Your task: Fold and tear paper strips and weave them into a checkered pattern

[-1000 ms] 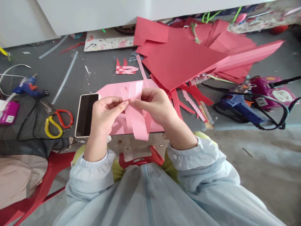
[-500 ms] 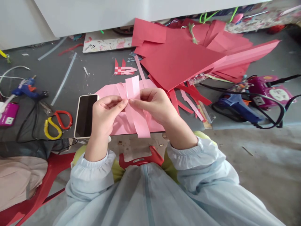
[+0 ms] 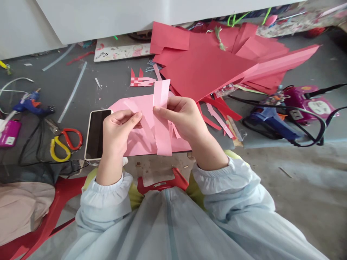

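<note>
My right hand (image 3: 184, 117) pinches a wide pink paper strip (image 3: 162, 133) between thumb and fingers, holding it nearly upright. The strip has a lighter fold line near its top. On the left, my left hand (image 3: 119, 131) is closed, thumb against forefinger, at the edge of a narrower pale pink strip (image 3: 147, 124). This strip slants down toward the wide one; whether they join at the bottom cannot be told. Under both hands lies a larger pink paper sheet (image 3: 121, 104). Beyond it rests a small woven red-and-pink paper piece (image 3: 141, 81).
Red paper sheets (image 3: 208, 68) are heaped at the back right, with cut strips (image 3: 221, 121) below. To my left are a phone (image 3: 97, 135), scissors (image 3: 61, 142) and a blue glue gun (image 3: 29, 103). Another glue gun (image 3: 276, 122) with looping cables lies right.
My hands have moved apart. The right hand has carried the wide strip slightly right and up, turning it more upright, while the left hand shifted left.
</note>
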The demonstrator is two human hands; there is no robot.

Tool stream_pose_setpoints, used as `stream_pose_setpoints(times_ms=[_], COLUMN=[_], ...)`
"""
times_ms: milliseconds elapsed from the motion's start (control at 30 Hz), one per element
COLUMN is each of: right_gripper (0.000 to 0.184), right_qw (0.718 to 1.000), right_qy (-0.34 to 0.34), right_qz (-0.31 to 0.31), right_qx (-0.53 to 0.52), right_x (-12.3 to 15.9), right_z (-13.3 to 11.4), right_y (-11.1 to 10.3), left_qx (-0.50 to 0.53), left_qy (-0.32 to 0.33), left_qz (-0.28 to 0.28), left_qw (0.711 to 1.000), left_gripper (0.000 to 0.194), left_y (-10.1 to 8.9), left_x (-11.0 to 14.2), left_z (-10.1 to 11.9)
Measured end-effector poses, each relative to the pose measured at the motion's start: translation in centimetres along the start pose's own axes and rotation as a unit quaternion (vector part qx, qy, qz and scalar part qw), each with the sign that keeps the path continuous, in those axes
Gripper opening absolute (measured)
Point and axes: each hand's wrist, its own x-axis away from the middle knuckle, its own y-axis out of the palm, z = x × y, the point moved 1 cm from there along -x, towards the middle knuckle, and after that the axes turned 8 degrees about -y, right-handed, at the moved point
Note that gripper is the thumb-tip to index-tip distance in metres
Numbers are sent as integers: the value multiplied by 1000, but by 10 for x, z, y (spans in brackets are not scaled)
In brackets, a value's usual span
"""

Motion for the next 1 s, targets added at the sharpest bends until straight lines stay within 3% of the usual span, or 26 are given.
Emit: stream_pose_setpoints(times_ms=[233,500,733,800,900,1000], right_gripper=[24,18,17,17,10,6], right_qw=[999,989,968,950,900,868], right_qy=[27,23,-2,-45,-132,-177], right_qz=[37,145,249,304,403,449], right_qx=[27,5,-24,-47,-101,-118], right_x=[-6,-7,-8,-10,-13,-13], right_z=[-11,-26,-21,-18,-16,-17], right_y=[-31,-75,-89,-91,-96,-101], left_qx=[-71,-131,-121,-117,-107,-109], left_qy=[-29,-67,-58,-67,-80,-71], left_qz=[-19,-61,-32,-33,-35,-21], left_qw=[997,987,990,990,990,991], left_gripper=[25,18,12,13,14,14], left_y=[-8,-21,-28,-30,-32,-33], left_x=[-5,-4,-5,-6,-8,-10], left_z=[2,16,14,14,13,14])
